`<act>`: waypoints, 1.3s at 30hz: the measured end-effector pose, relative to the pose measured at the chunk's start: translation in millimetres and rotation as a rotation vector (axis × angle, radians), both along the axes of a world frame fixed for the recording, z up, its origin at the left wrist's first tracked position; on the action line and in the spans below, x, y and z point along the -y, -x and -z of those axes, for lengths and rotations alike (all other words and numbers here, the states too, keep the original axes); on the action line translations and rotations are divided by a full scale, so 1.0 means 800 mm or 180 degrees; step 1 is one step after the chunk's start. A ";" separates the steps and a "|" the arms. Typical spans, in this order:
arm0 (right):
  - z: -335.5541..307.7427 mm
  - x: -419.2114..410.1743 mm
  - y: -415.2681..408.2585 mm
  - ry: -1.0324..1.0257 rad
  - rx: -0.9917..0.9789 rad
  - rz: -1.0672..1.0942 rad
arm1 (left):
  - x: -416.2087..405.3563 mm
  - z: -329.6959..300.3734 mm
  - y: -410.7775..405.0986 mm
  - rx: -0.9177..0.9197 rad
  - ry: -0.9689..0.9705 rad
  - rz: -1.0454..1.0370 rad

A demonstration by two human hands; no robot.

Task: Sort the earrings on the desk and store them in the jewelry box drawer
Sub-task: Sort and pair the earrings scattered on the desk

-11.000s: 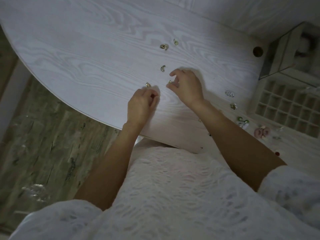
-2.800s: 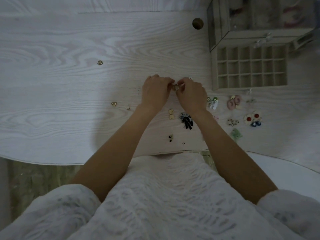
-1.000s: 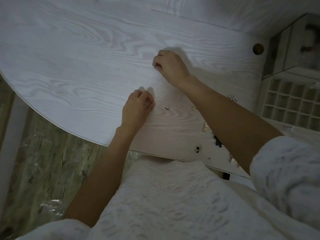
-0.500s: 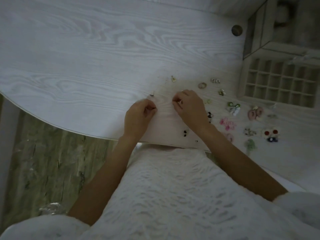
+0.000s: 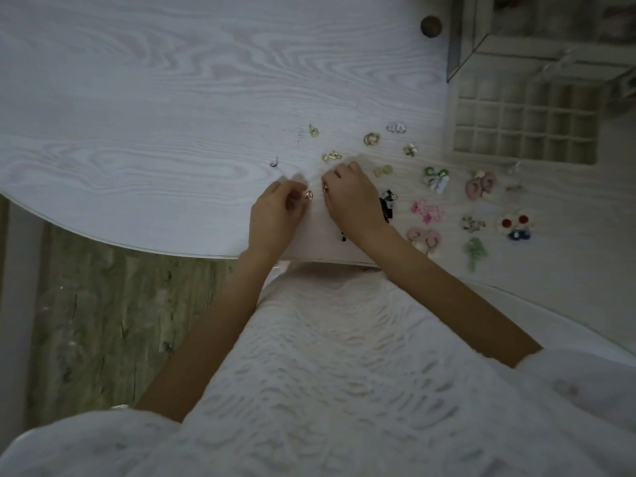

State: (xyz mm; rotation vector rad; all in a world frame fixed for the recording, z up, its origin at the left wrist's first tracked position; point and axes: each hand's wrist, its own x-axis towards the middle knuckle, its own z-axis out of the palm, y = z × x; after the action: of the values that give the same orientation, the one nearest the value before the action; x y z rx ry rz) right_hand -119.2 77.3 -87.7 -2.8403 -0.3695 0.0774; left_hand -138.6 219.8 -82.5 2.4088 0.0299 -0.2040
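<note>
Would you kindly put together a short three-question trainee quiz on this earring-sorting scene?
1. True or false: the drawer of the jewelry box is pulled open, and its visible compartments look empty.
2. What does the left hand pinch?
3. The pink flower earrings lie: A) in the drawer, B) on the desk right of the right hand, C) on the floor.

Key: 1 true; 2 a small gold earring; 3 B.

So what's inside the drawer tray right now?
The drawer tray shows only bare compartments in view; no earring visible inside. Its far edge sits under the jewelry box, so that part is hidden.
</note>
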 end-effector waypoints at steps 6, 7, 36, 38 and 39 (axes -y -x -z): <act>-0.007 -0.008 0.009 -0.0238 -0.0271 -0.0038 | 0.014 -0.004 0.009 -0.0026 -0.0048 -0.0174; -0.008 -0.008 0.012 -0.0290 -0.0312 -0.0042 | 0.017 -0.005 0.010 -0.0036 -0.0013 -0.0211; -0.024 0.008 -0.069 -0.0277 -0.0294 -0.0031 | -0.042 0.003 -0.055 0.0125 -0.0134 -0.0411; -0.024 -0.002 -0.067 -0.0314 -0.0323 -0.0149 | -0.038 0.003 -0.056 0.0122 -0.0052 -0.0360; -0.023 -0.007 -0.066 -0.0357 -0.0348 -0.0207 | -0.036 0.003 -0.055 0.0129 -0.0058 -0.0333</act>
State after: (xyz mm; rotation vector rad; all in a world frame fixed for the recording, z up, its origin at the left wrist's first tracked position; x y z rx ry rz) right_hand -66.8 83.1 -69.1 -2.6999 -0.4283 0.2171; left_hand -94.6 248.5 -84.5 2.4213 0.1395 -0.1069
